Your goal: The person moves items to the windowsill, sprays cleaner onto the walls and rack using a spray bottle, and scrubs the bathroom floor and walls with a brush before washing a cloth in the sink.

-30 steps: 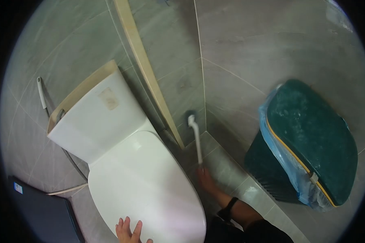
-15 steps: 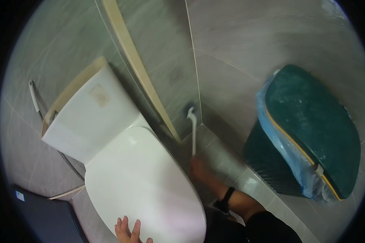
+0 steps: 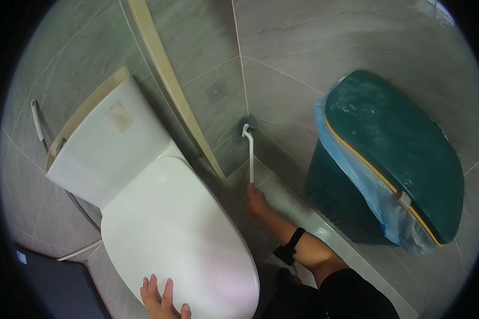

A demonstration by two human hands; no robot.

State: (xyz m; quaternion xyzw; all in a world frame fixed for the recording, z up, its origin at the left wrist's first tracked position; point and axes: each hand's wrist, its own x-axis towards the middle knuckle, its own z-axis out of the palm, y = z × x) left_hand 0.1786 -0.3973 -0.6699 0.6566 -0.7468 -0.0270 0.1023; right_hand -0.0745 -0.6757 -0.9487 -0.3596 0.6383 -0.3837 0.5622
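Note:
My right hand [image 3: 256, 201] is closed round the lower end of a long white brush handle [image 3: 251, 159]. The dark round brush head [image 3: 246, 126] touches the tiled wall near the corner, a little above the floor. A black band circles my right wrist. At the bottom of the view, my left hand [image 3: 162, 300] rests with fingers spread on the closed white toilet lid [image 3: 181, 234]. Nothing shows in that hand.
The white cistern [image 3: 104, 138] stands behind the lid. A green bin [image 3: 394, 143] with a blue liner is at the right. A beige strip [image 3: 167, 80] runs down the wall. At the left are a sprayer [image 3: 36, 119] and a dark flat object [image 3: 58, 284].
The brush head has moved slightly up the wall near the corner, with my right hand following. The view has shifted, so toilet and bin appear further left and higher. My left hand stays on the lid.

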